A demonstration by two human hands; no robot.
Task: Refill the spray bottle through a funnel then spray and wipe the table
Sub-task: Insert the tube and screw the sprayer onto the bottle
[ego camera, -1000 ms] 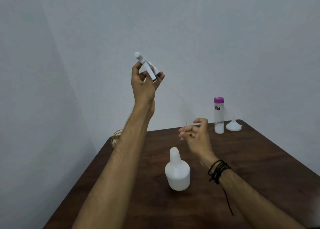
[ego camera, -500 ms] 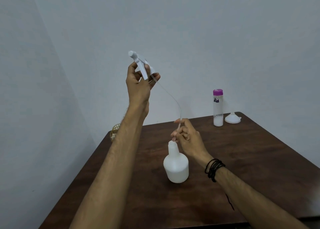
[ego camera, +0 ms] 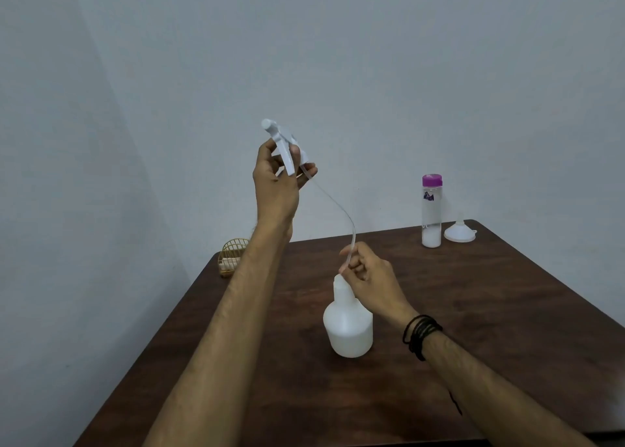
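Note:
A white spray bottle [ego camera: 348,325] stands uncapped in the middle of the dark wooden table [ego camera: 490,328]. Raised high above the table, my left hand [ego camera: 275,183] grips the white trigger spray head [ego camera: 282,142]. A thin clear dip tube [ego camera: 333,206] curves down from the head. My right hand [ego camera: 367,274] pinches the tube's lower end just above the bottle's neck. A clear bottle with a purple cap [ego camera: 432,210] and a white funnel [ego camera: 460,232], upside down, stand at the table's far right.
A small gold wire basket [ego camera: 231,257] sits at the far left corner of the table. Grey walls close in behind and to the left. A black cord bracelet circles my right wrist.
My right hand came down with the tube end to the bottle's neck. My left hand lowered slightly with the spray head. The view has tilted up a little.

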